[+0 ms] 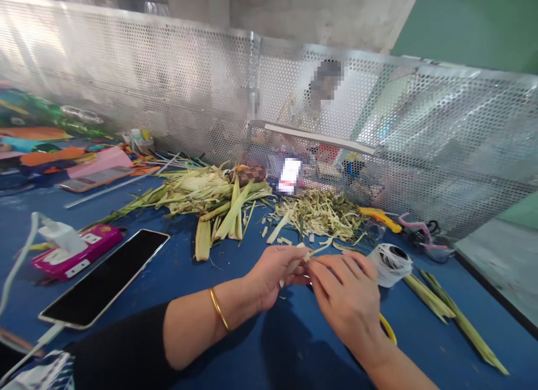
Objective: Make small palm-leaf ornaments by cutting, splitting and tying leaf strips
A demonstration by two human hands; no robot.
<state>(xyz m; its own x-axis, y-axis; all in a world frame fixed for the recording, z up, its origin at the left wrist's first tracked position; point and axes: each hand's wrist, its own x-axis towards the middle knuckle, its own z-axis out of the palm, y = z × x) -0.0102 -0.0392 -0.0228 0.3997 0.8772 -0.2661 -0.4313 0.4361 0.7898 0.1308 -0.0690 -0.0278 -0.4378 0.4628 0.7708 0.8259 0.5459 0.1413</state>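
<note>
Over the middle of the blue table, my left hand (272,273) and my right hand (348,292) meet at the fingertips. Pinched between them is a pale leaf strip (321,250), with one thin end sticking out to the upper right. My left fingers and thumb are closed around its near part; how it is folded there is partly hidden. The thumb and fingertips of my right hand press on it from the other side. Just beyond lies a pile of shredded leaf scraps (323,216). Close to my right hand stands a spool of white thread (392,265).
Longer leaf strips (197,191) are heaped farther left. A plugged-in phone (107,278) and a pink power strip (79,252) lie at left. Yellow-handled cutter (380,218) and two leaf pieces (462,317) are at right. A perforated metal screen (189,82) borders the back; a person sits behind it.
</note>
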